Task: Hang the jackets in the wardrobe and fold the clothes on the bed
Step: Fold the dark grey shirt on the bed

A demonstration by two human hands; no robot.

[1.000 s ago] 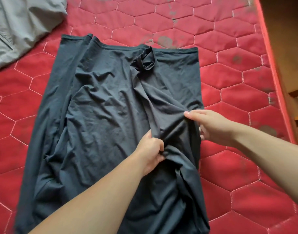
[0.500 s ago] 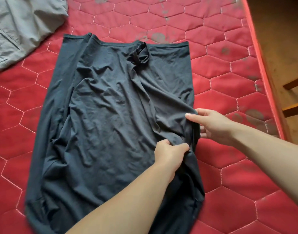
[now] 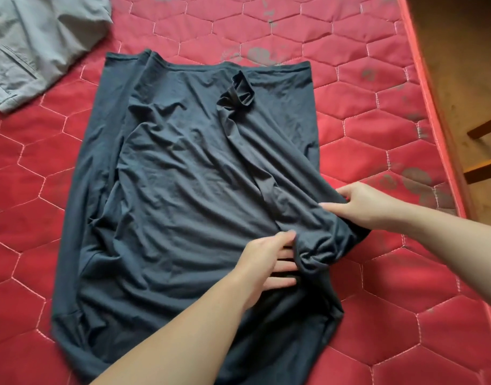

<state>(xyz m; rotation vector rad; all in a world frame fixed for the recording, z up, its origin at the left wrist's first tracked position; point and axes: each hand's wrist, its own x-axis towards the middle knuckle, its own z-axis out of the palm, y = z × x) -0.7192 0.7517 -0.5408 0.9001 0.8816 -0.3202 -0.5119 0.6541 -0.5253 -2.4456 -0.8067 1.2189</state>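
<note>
Nearest, two bare forearms reaching in from the bottom edge over the dark garment. Left hand lying flat on the cloth with fingers spread and loose, pressing rather than pinching, just beside a bunched roll of fabric at the garment's right side. Right hand a little farther out, fingers extended over the cloth edge and thumb tucked against it, apparently pinching the rolled side panel; grip not fully visible.

Garment spread across the middle of the red quilted mattress, long axis running away from the wearer, near end under the forearms, far hem straight and pointing toward the top of the view. Left side already turned inward in a long lengthwise fold. A twisted strap or sleeve loop resting on top near the far hem.

Judging by this: folding barely begun, side panels being brought in, crosswise folds not yet made, wrinkles left to smooth.

Farthest, a grey garment lying unfolded at the top-left corner, well apart from the dark one, probably waiting its turn. No wardrobe in view; hanging stage impossible to assess. Beyond the mattress edge, brown floor and wooden legs.
</note>
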